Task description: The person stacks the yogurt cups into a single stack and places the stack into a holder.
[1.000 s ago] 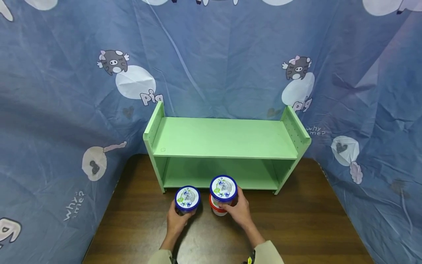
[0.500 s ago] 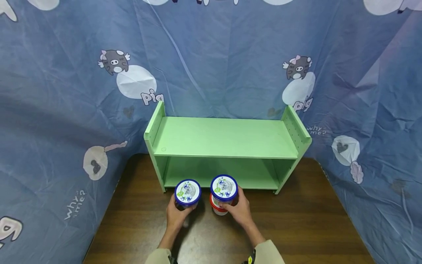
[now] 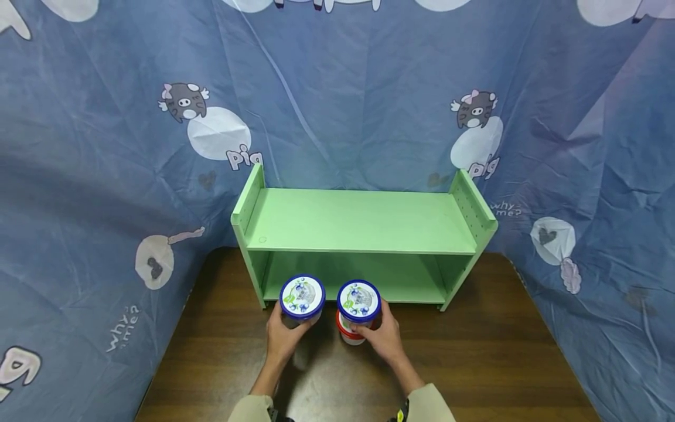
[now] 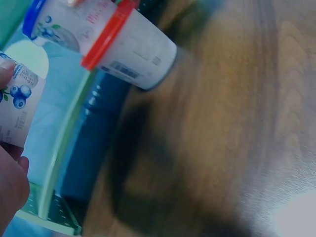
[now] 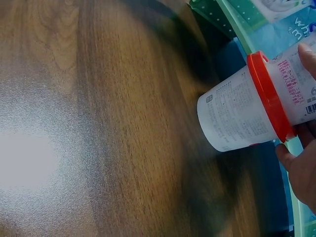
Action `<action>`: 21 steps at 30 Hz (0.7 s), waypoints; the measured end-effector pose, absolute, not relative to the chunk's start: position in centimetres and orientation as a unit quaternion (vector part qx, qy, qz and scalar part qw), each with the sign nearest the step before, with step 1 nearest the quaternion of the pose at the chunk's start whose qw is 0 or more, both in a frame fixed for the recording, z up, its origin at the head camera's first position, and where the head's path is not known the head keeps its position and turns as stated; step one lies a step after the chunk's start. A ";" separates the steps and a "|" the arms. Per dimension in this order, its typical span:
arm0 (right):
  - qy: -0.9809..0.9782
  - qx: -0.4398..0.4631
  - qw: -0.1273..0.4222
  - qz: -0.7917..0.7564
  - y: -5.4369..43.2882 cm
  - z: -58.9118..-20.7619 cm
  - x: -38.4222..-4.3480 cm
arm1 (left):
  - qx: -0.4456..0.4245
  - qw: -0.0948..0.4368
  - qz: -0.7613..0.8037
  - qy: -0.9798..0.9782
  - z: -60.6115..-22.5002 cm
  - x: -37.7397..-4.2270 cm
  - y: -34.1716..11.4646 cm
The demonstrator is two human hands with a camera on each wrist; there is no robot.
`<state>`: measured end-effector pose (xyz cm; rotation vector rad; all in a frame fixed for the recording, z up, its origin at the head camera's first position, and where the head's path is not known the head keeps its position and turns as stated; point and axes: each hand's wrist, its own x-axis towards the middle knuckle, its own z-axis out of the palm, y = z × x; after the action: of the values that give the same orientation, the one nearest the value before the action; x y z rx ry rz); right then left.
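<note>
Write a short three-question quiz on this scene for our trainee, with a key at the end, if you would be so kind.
1. True or false: the left hand holds a red-lidded cup.
2. The right hand holds an upper cup directly above a lower cup. What colour is the lower one's lid? A) blue B) red C) green
3. How many cups show in the head view?

Key: 1. False; the left cup is blue-lidded. 2. B. 3. Three.

To my left a tub (image 3: pixel 302 295) in the left hand (image 3: pixel 281 339), to my right a second tub (image 3: pixel 359 300) in the right hand (image 3: pixel 384 335), under it a lower tub (image 5: pixel 237 116) on the table (image 3: pixel 453 357), behind them the shelf (image 3: pixel 358 220), behind that the curtain (image 3: pixel 343 88).
</note>
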<state>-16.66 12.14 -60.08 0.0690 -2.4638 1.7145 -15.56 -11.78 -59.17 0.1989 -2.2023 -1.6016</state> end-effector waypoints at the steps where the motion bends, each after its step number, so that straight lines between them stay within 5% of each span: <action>1: -0.819 0.023 0.070 0.569 12.2 -60.1 -16.7 | 0.067 0.207 -0.575 -0.789 -58.9 -15.6 -11.7; 21: -0.821 0.018 0.072 0.566 12.3 -60.3 -16.7 | -0.007 0.271 -0.555 -0.787 -54.9 -15.8 -10.2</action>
<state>-16.73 12.28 -60.28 0.0545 -2.4669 1.7025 -15.83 -10.17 -54.94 -0.0187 -2.1191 -1.4949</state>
